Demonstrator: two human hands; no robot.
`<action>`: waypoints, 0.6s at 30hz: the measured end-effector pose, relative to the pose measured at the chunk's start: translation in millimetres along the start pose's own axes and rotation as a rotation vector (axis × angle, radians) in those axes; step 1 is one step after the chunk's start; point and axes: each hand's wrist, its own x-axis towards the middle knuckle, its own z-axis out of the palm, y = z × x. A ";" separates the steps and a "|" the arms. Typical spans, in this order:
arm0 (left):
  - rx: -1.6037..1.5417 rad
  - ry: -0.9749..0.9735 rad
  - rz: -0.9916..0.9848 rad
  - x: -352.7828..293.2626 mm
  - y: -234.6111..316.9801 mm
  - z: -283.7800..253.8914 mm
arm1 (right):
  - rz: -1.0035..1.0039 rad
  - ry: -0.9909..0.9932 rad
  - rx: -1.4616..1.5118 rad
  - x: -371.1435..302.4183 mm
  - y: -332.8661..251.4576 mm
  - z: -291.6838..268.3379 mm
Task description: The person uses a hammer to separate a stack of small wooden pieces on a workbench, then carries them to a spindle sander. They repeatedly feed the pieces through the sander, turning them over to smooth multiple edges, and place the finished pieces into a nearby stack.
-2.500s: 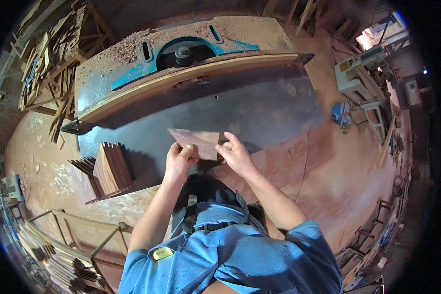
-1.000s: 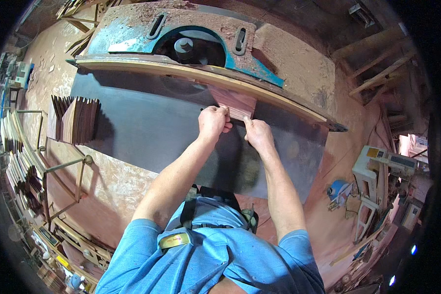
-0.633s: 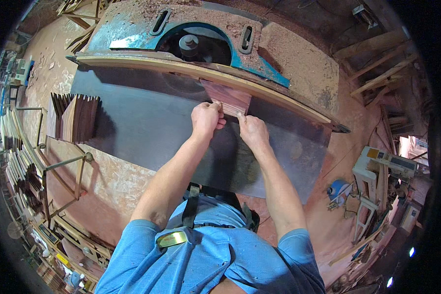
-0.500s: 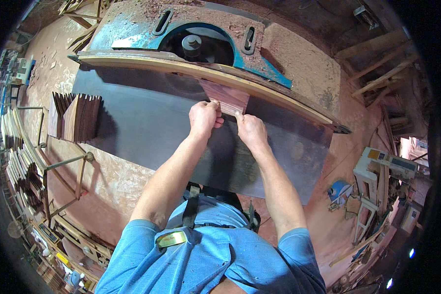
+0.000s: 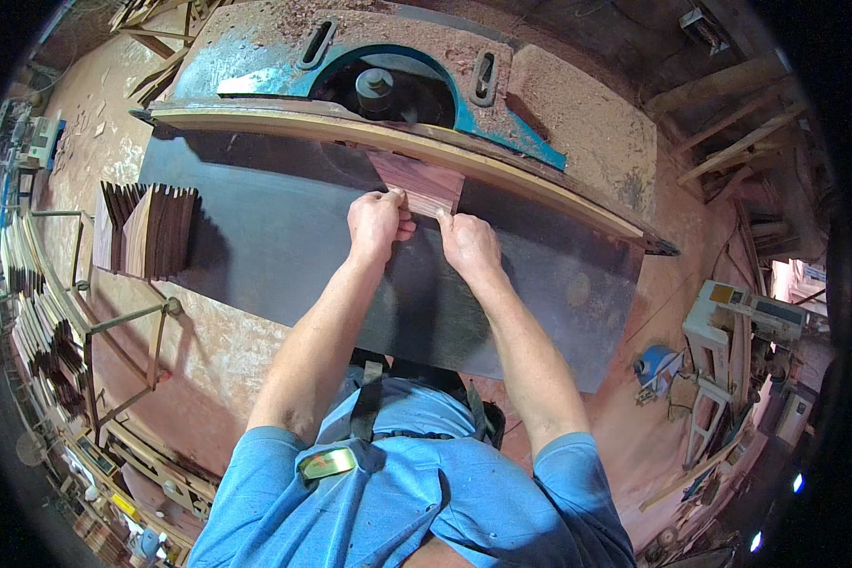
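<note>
A small reddish-brown wooden board (image 5: 424, 182) lies on the dark machine table (image 5: 284, 227), its far edge against the pale wooden fence (image 5: 284, 123). My left hand (image 5: 379, 222) is closed on the board's near left corner, thumb on top. At the near right corner, my right hand (image 5: 469, 244) grips the board with its fingers curled and thumb at the edge. Behind the fence, a dark spindle (image 5: 374, 85) stands within the curved teal guard (image 5: 459, 104). The board's underside and some fingertips are hidden.
A row of similar wooden pieces (image 5: 147, 230) stands at the table's left end. Sawdust (image 5: 577, 104) covers the surface behind the fence. To the left is a metal rack (image 5: 128, 322) with stacked boards; a grey-white machine (image 5: 729, 317) stands at the right.
Both hands and the board have slid a little to the left along the fence. My grip looks the same, and the stacked pieces stay in place.
</note>
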 end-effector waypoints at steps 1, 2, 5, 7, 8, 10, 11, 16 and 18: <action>0.006 0.003 -0.006 2.7 -0.1 -1.3 | 0.011 -0.002 -0.002 -1.0 -3.1 -1.1; 0.000 0.005 -0.003 3.7 -1.7 -3.0 | 0.021 -0.005 -0.004 -2.4 -7.2 -3.3; -0.015 0.004 -0.003 5.1 -1.6 -5.3 | 0.045 -0.019 -0.012 -3.1 -14.3 -6.3; -0.027 0.001 -0.018 5.9 1.3 -8.0 | 0.042 -0.049 -0.021 1.2 -14.9 -3.2; -0.022 0.005 -0.018 5.8 2.5 -9.1 | 0.046 -0.047 -0.013 1.5 -15.8 -2.2; -0.012 0.015 -0.018 6.1 4.6 -11.2 | 0.052 -0.044 0.002 1.8 -18.8 -1.7; -0.019 0.011 -0.018 7.1 4.3 -12.7 | 0.067 -0.061 -0.004 1.5 -21.8 -2.9; -0.050 -0.001 -0.014 14.8 1.4 -20.3 | 0.090 -0.115 -0.031 4.0 -31.5 -3.7; -0.048 0.006 -0.007 15.0 2.3 -22.4 | 0.064 -0.081 -0.012 1.2 -35.0 -4.8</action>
